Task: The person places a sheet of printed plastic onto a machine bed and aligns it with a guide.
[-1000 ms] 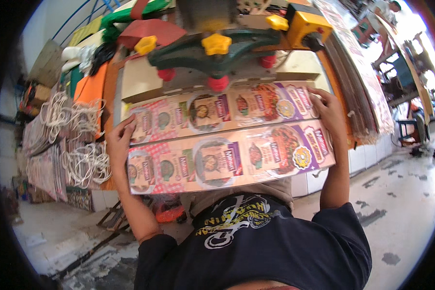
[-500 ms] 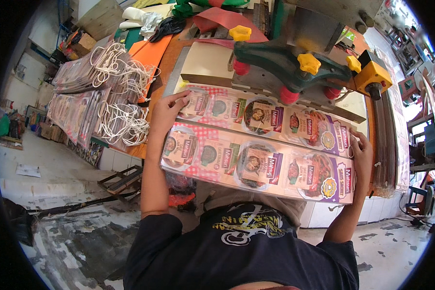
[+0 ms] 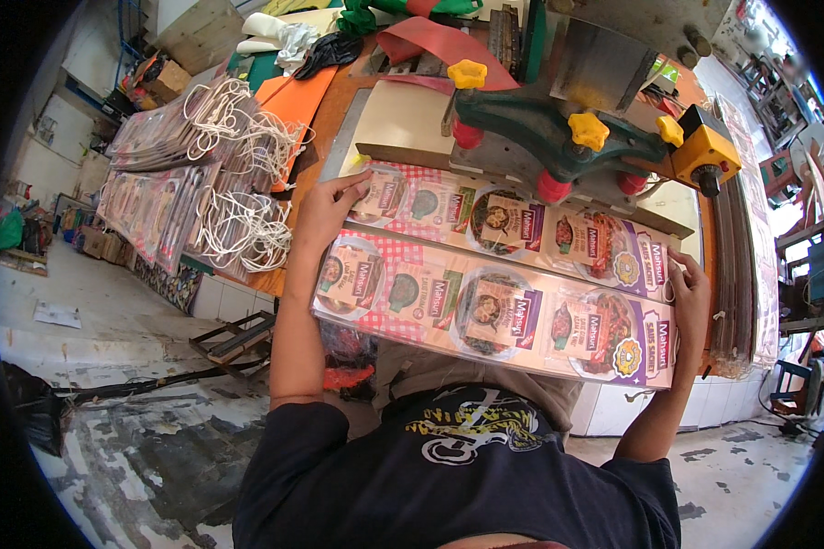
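A long printed strip with food pictures and a clear glossy cover lies crosswise under the front of a press. My left hand pinches its left end, with thumb and fingers together. At the opposite end, my right hand curls its fingers around the strip's right edge. Nearer my body rests a similar printed strip, seemingly the top of a thin stack, its front edge reaching over the table edge. The dark green press arm with red feet stands just beyond the far strip.
Bundles of printed sheets with white cords are piled at left. Yellow knobs top the press, and a yellow control box hangs at its right. Cream blocks lie beneath it. More stacked strips stand at right.
The whole view has shifted slightly to the right. Both hands stay at the ends of the far strip, and the strips keep nearly the same places.
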### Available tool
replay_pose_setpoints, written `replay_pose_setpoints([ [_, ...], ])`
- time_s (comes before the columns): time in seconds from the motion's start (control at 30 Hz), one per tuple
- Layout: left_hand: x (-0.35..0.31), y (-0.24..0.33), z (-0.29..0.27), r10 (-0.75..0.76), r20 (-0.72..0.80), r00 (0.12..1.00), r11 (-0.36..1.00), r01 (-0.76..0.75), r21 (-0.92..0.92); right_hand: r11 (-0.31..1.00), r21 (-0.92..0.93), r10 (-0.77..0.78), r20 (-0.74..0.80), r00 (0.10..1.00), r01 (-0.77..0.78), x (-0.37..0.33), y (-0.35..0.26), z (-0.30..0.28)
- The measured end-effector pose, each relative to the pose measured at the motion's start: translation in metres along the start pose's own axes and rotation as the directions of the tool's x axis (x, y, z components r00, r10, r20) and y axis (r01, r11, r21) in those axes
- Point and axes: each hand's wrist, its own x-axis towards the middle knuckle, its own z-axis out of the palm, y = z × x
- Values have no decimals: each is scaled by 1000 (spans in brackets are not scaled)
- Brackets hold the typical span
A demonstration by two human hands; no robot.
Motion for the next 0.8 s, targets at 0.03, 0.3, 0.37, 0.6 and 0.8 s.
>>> replay_pose_setpoints([
  [0.03, -1, -1, -1, 5, -3, 1000, 1000, -5, 0, 1000, 4, -4, -2, 1000, 4, -1, 0, 1],
  [0.3, 10, -14, 6, 91, 16, 996, 996, -91, -9, 995, -40, -91, -66, 994, 88, -4, 9, -2],
  [0.37, 14, -35, 4, 122, 33, 992, 992, -121, -27, 996, -91, -18, -75, 997, 12, -1, 9, 0],
  [0.6, 17, -24, 6, 118, 56, 991, 993, -118, 4, 986, -169, -23, -86, 996, 9, -4, -4, -8],
  [0.8, 17, -27, 7, 138, 40, 990, 990, -139, 7, 990, -144, -9, -94, 995, -5, -6, -2, -5],
])
